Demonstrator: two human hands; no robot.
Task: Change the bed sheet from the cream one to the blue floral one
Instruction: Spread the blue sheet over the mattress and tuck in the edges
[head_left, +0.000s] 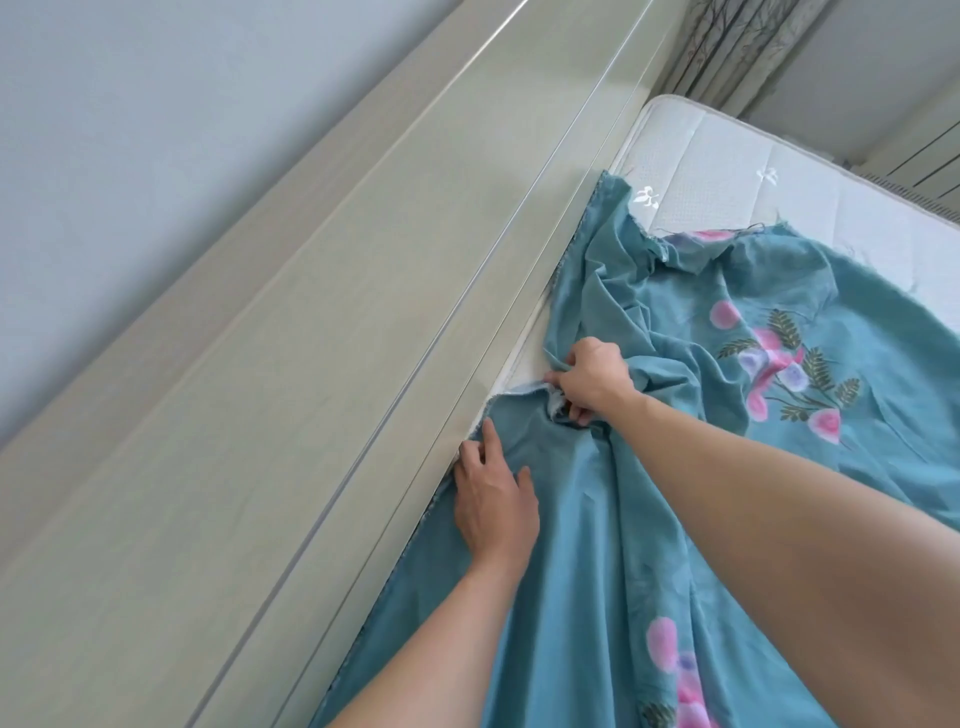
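The blue floral sheet (691, 374) lies crumpled over the near part of a white quilted mattress (737, 171), its pink flowers showing at the right and bottom. My left hand (493, 499) rests flat on the sheet with fingers straight, pressing its edge at the gap beside the headboard. My right hand (592, 379) grips a bunched fold of the sheet's edge just beyond the left hand, fingers curled round the cloth. The far corner of the mattress is bare. No cream sheet is in view.
A tall pale wooden headboard (291, 364) runs diagonally along the left of the mattress. Above it is a grey wall (130, 130). A patterned curtain (737, 52) hangs past the mattress's far corner, with a radiator (930, 166) at the far right.
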